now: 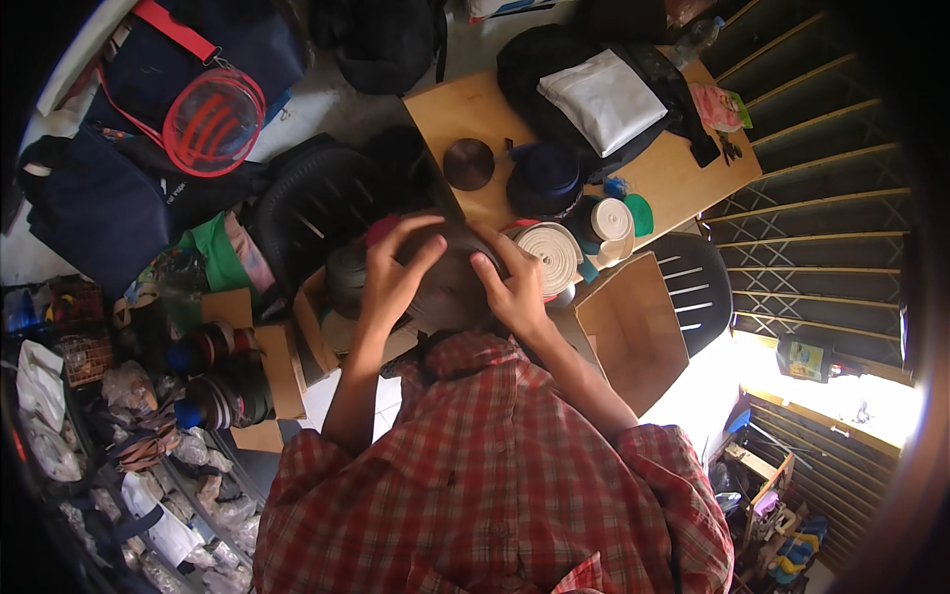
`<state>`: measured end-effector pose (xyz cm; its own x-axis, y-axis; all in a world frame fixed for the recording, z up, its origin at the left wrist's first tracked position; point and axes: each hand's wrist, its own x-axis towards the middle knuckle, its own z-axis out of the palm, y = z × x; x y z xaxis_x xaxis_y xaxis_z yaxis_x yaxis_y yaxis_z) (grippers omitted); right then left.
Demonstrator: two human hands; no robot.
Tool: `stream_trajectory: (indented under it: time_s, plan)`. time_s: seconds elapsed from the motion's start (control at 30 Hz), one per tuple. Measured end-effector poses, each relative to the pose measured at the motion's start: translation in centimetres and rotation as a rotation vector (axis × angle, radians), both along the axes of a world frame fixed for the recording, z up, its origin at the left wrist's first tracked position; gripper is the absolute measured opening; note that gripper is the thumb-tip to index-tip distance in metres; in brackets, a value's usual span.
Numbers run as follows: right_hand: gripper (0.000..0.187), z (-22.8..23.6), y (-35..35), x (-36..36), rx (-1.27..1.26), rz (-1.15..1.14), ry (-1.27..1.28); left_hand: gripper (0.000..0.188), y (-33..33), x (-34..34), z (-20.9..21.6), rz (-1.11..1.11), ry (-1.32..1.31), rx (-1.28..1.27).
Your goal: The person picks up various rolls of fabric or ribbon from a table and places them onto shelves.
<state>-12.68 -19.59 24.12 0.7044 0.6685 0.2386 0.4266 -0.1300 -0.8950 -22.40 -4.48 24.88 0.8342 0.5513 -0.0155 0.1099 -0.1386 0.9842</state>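
Observation:
A dark brown roll, apparently of webbing or strap [450, 287], is in front of my chest between my two hands. My left hand [394, 272] is curled over its left side, with the thumb and fingers on the upper face. On the opposite side, my right hand [517, 287] has its thumb and fingers bent over the roll's right part. The undersides of both grips are hidden. Just beyond my right hand lies a cream coiled roll [547, 255]. Another dark roll [345, 280] is left of my left hand.
A wooden table [435, 114] holds a flat brown roll [468, 163], navy rolls [547, 176], a smaller cream roll [613, 219] and a white folded sheet [604, 102]. An open cardboard box [638, 332] stands right; black chairs [322, 203] and bagged goods [129, 391] lie left.

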Motion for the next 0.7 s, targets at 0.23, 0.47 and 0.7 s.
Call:
stream_trajectory:
  time_s: [0.23,0.47,0.7]
  plan:
    - [0.038,-0.6,3.2,-1.4,0.298,-0.370,0.197,0.054,-5.1,2.5,-2.7,0.627,-0.271,-0.586]
    - [0.048,-3.8,3.0,-3.0,0.118,-0.439,0.186,0.045,-7.2,2.6,-6.4,0.607,-0.357,-0.839]
    - [0.055,-6.5,2.9,-0.3,0.203,-0.439,0.415,0.051,-4.1,2.0,-8.4,0.226,-0.018,-0.888]
